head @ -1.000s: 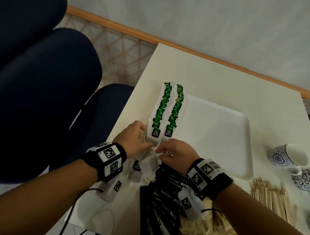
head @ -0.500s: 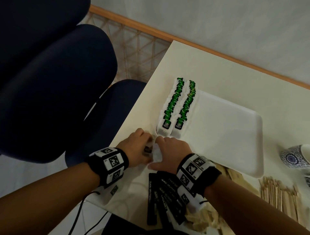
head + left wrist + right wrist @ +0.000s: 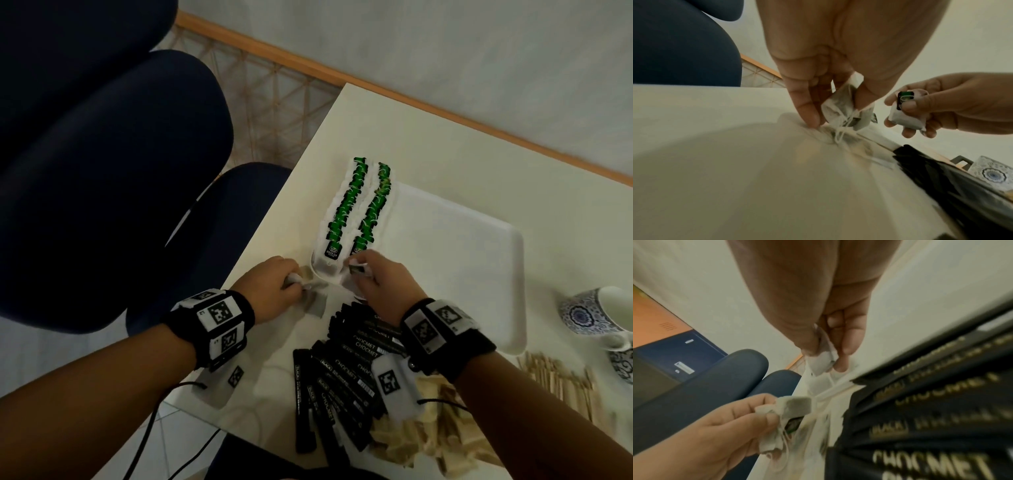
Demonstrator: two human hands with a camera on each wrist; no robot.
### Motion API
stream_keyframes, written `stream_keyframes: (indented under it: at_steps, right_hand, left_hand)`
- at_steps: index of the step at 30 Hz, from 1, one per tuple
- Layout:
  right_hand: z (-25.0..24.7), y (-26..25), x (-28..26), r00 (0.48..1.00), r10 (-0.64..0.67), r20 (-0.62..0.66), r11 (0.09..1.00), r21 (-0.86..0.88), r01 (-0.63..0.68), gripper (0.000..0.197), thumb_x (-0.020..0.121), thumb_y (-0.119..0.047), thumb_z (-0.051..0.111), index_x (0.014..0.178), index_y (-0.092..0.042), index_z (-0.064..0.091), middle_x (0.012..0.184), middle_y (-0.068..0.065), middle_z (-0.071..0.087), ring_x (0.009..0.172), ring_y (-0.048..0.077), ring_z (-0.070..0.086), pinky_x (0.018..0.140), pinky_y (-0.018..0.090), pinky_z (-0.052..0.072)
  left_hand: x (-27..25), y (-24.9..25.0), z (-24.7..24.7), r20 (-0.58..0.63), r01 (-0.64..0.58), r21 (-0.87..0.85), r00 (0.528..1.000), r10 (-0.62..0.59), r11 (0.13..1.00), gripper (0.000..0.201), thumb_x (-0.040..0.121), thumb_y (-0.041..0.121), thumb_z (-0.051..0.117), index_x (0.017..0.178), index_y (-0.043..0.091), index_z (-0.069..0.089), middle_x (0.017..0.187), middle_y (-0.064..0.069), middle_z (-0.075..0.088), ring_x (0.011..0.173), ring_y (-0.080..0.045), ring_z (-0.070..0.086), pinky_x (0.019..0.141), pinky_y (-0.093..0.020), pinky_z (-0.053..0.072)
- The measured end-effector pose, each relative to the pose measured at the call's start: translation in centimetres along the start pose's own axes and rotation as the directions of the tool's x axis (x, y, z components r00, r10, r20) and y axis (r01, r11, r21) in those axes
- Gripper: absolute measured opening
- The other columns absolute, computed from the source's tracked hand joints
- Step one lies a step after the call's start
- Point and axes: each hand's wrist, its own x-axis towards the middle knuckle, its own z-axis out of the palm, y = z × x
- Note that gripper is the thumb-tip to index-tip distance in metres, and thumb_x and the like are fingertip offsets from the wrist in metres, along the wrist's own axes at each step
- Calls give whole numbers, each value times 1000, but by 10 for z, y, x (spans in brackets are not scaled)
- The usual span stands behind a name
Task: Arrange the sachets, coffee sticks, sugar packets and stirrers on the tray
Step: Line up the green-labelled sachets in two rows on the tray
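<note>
My left hand (image 3: 270, 286) pinches a tea sachet (image 3: 840, 105) on the table (image 3: 428, 137); my right hand (image 3: 383, 281) grips another sachet (image 3: 906, 115) (green tag) at the tray's (image 3: 479, 274) near-left corner.

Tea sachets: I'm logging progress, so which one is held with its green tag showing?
The sachet pinched in the right hand; the left hand holds a crumpled one.
</note>
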Motion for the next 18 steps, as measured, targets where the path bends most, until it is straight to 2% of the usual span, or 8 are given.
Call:
stream_keyframes:
  at_steps: [2, 4, 6, 9, 12, 14, 15, 18]
  right_hand:
    - [-6, 5, 3, 998, 36, -47, 999, 22, -35, 18, 96, -27, 49, 111, -22, 59, 99, 1, 66, 83, 18, 57, 70, 28, 42]
    - [-10, 8, 6, 996, 50, -72, 998, 48, -47, 20, 94, -34, 52, 107, -24, 63, 101, -2, 67, 88, 16, 59, 76, 31, 47]
    - [-13, 9, 7, 995, 17, -100, 999, 33, -14, 22, 93, -32, 55, 109, -26, 69, 102, -3, 64, 92, 14, 57, 80, 29, 44]
    - [-16, 9, 9, 990, 4, -143, 1000, 26, 0, 25, 92, -21, 57, 114, -29, 68, 91, -3, 59, 80, 12, 52, 72, 22, 38]
    - [-20, 9, 10, 986, 66, -152, 992, 120, -48, 43, 88, -13, 60, 127, -32, 57, 75, -6, 58, 68, 8, 52, 64, 11, 39]
    - [-22, 8, 10, 988, 81, -129, 991, 119, -65, 53, 88, -12, 59, 135, -33, 49, 78, -2, 63, 77, 12, 58, 72, 16, 42]
    - [-23, 8, 10, 989, 85, -118, 992, 103, -73, 55, 89, -12, 58, 138, -33, 46, 83, 0, 65, 83, 15, 60, 76, 19, 43]
    - [-24, 9, 11, 990, 87, -109, 996, 15, -86, 49, 91, -13, 56, 136, -31, 49, 98, -2, 66, 96, 17, 61, 80, 19, 41]
  left_hand:
    - [1, 2, -2, -39, 47, -98, 998, -51, 994, 12, 90, 23, 56, 80, 17, 54, 83, 2, 59, 73, -16, 53, 65, -30, 45]
    - [1, 5, -3, -60, 91, -200, 993, -105, 976, 17, 89, 25, 60, 77, 17, 52, 73, 4, 56, 63, -11, 47, 56, -21, 39]
    - [2, 8, -4, -63, 108, -276, 990, -130, 955, 19, 87, 25, 64, 77, 15, 52, 74, 1, 59, 62, -9, 47, 54, -16, 39]
    - [3, 12, -7, -74, 127, -351, 984, -162, 928, 16, 84, 21, 66, 78, 14, 52, 78, -1, 61, 65, -10, 51, 56, -17, 43]
    - [5, 16, -10, -55, 166, -451, 975, -213, 877, 9, 84, 12, 62, 86, 15, 54, 82, -4, 59, 66, -13, 54, 55, -23, 48]
    - [6, 19, -12, 5, 190, -545, 975, -223, 816, 19, 85, 4, 54, 97, 20, 54, 87, -8, 57, 68, -17, 56, 54, -28, 54]
    - [6, 19, -13, 32, 200, -561, 975, -220, 803, 25, 86, 2, 49, 102, 22, 54, 84, -8, 55, 66, -17, 55, 52, -29, 53]
    - [6, 19, -13, 54, 212, -530, 975, -218, 821, 32, 89, 2, 38, 101, 21, 60, 64, -1, 47, 53, -13, 42, 45, -25, 42]
